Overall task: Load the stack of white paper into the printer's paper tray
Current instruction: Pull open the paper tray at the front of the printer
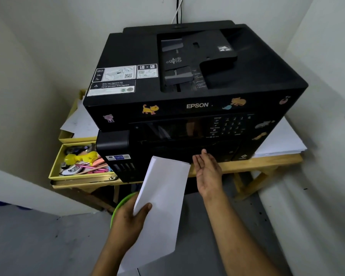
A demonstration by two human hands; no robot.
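A black Epson printer (187, 92) with animal stickers stands on a low wooden table (267, 162). My left hand (127, 222) grips a stack of white paper (163, 200) from its left edge, thumb on top; the stack tilts up toward the printer's lower front. My right hand (207, 170) is palm up with fingers apart, just right of the paper's top corner, fingertips at the printer's dark lower front panel (187, 150). The paper tray itself is shut or hidden in the dark front.
A yellow tray (56, 166) of pens and small clutter sits left of the printer, with loose sheets (78, 120) behind it. More white paper (281, 140) lies under the printer's right side. A green hoop (120, 204) shows behind the left hand. Walls close in on both sides.
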